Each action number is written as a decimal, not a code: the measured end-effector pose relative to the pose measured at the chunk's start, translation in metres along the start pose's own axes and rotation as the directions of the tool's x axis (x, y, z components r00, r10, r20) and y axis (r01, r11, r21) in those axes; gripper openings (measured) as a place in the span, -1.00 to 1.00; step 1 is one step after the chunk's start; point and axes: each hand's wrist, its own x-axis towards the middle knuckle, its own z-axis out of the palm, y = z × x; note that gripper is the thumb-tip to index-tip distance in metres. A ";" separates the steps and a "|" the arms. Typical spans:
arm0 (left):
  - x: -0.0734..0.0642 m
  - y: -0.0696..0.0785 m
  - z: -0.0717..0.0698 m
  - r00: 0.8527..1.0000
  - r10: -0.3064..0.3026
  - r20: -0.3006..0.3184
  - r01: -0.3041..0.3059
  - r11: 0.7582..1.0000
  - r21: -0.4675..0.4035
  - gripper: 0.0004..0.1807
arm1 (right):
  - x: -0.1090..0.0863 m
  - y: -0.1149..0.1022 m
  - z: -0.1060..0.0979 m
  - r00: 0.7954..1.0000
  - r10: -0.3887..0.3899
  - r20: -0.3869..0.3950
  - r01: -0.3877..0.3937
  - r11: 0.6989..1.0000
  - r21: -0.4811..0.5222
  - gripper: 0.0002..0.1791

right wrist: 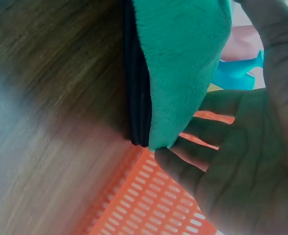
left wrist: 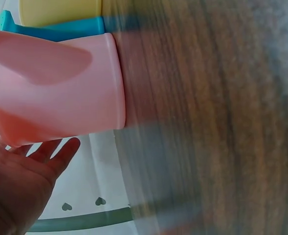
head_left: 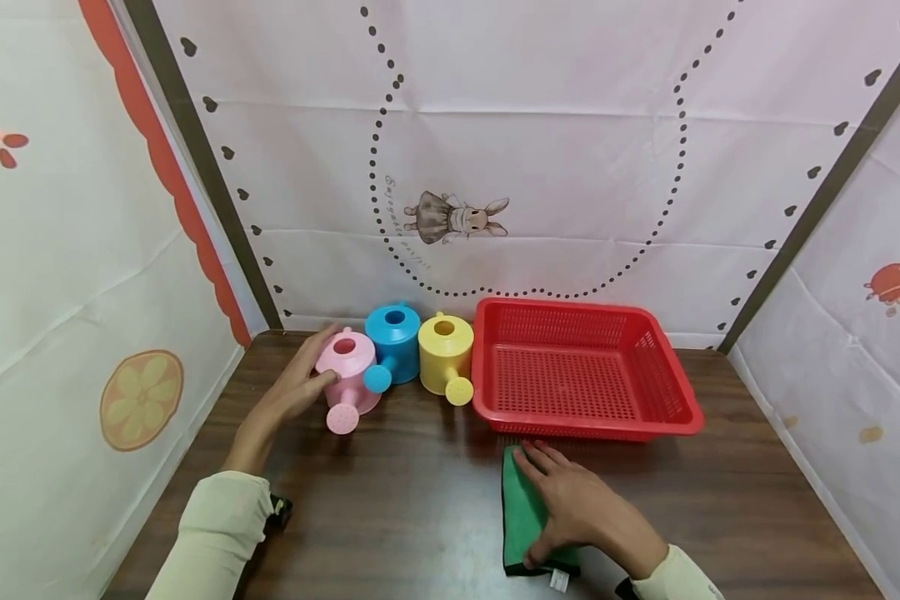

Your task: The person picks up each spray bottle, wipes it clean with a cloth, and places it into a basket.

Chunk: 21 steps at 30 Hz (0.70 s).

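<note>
Pale sleeves [head_left: 213, 525] are seen nearest; a green cloth [head_left: 521, 508] (long axis 12 to 6 o'clock) is touched by the nearer right hand [head_left: 573, 504], fingers parted; at 10 o'clock from it, a pink watering can [head_left: 360, 360] is touched by the unclenched left hand [head_left: 296, 387].

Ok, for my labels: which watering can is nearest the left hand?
The pink can, touching the left hand; the blue can and yellow can stand farther away.
</note>
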 end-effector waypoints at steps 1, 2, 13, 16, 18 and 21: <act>0.000 0.000 0.000 1.000 -0.006 0.001 0.006 1.000 -0.002 0.00 | 0.001 -0.001 0.001 1.000 0.001 0.003 0.000 1.000 -0.010 0.59; 0.000 -0.001 0.000 1.000 -0.013 0.004 0.013 1.000 0.001 0.02 | 0.002 -0.002 0.002 1.000 0.002 0.003 -0.002 1.000 -0.020 0.59; 0.006 -0.002 0.000 0.996 -0.082 0.036 0.080 0.995 0.053 0.20 | 0.009 -0.010 0.002 0.998 0.056 -0.006 -0.057 0.993 -0.100 0.57; 0.004 0.000 0.000 0.992 -0.125 0.019 0.124 0.990 0.061 0.22 | 0.010 -0.012 0.001 0.997 0.071 0.003 -0.070 0.991 -0.110 0.56; 0.003 0.003 0.001 0.987 -0.163 0.010 0.162 0.985 0.067 0.23 | 0.011 -0.013 0.002 0.996 0.083 0.010 -0.082 0.989 -0.119 0.57; 0.003 0.009 0.000 0.978 -0.207 0.003 0.206 0.976 0.073 0.25 | 0.013 -0.015 0.002 0.996 0.092 0.012 -0.089 0.987 -0.133 0.57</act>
